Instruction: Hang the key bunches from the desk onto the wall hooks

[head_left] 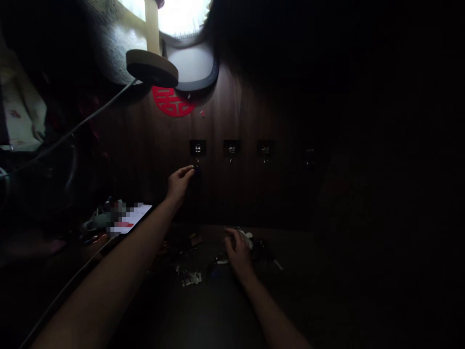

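The left hand point(179, 183) pinches what seems a small dark item point(197, 170) just below the leftmost hook point(198, 148); a steady grip helps. The right hand point(239, 254), half open, grips nothing visible beside the pale object point(248, 237) on the surface point(210, 310).

A dark table point(207, 315) carries scattered small things. At the left lies a phone point(141, 216), screen lit. Near the middle is a silvery piece point(192, 278); to its right, a blue thing point(218, 273), a white thing point(248, 235) and a thin pale stick point(278, 264). Shadow obscures the rest.
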Action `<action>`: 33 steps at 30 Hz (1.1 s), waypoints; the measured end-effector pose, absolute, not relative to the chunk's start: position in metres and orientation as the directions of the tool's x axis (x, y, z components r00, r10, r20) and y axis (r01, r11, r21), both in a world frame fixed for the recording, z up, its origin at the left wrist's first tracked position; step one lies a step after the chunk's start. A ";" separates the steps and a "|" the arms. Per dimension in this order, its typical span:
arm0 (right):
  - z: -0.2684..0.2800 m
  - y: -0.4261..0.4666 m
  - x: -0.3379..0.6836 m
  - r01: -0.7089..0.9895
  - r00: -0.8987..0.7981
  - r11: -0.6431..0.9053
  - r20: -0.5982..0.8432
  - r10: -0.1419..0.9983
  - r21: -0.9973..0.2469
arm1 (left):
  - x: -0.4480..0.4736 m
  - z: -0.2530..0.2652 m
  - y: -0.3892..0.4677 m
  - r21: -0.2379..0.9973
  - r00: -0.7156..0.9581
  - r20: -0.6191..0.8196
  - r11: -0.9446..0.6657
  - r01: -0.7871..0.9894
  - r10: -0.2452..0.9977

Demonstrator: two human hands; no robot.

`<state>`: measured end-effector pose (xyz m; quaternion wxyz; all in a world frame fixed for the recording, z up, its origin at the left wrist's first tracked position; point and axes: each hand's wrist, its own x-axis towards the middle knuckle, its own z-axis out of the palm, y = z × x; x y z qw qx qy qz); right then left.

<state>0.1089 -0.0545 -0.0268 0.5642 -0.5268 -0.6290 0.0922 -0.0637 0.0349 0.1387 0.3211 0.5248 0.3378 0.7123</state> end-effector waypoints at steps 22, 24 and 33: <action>-0.028 -0.053 0.109 0.595 0.191 0.441 0.651 0.735 -0.672 | -0.051 0.150 0.061 0.673 -0.315 0.739 -0.631 0.385 0.595; -0.028 -0.053 0.109 0.592 0.191 0.434 0.641 0.743 -0.680 | -0.051 0.146 0.061 0.689 -0.316 0.725 -0.633 0.352 0.613; -0.030 -0.052 0.109 0.598 0.182 0.439 0.647 0.741 -0.671 | -0.056 0.113 0.049 0.740 -0.287 0.672 -0.613 0.277 0.682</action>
